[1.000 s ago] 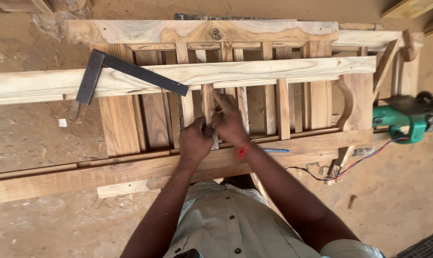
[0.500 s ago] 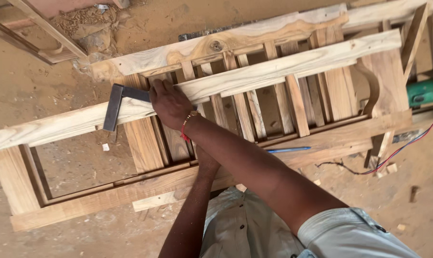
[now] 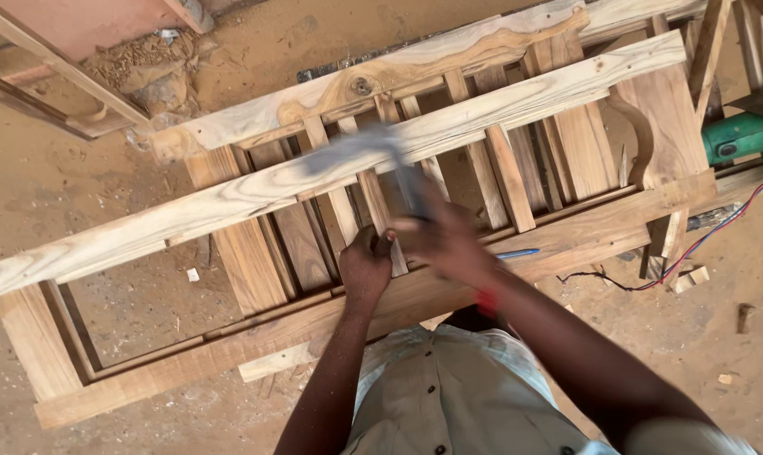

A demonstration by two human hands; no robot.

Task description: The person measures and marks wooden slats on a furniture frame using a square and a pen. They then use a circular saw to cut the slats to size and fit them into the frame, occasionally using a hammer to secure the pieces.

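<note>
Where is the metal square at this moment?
In the head view, the metal square is near the centre, blurred, held up by the right hand above the wooden frame, its blade across the long plank.

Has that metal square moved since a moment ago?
Yes. The metal square, earlier lying left on the long plank, is now in the right hand above the slats.

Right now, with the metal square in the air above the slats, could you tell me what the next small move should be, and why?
Probably lower the metal square onto the slat beside the left hand and steady it. The right hand grips its blade, and the square looks motion-blurred above the wooden frame, not seated on anything. The left hand rests on a slat, seemingly marking the spot. A blue pencil lies near on the rail.
</note>
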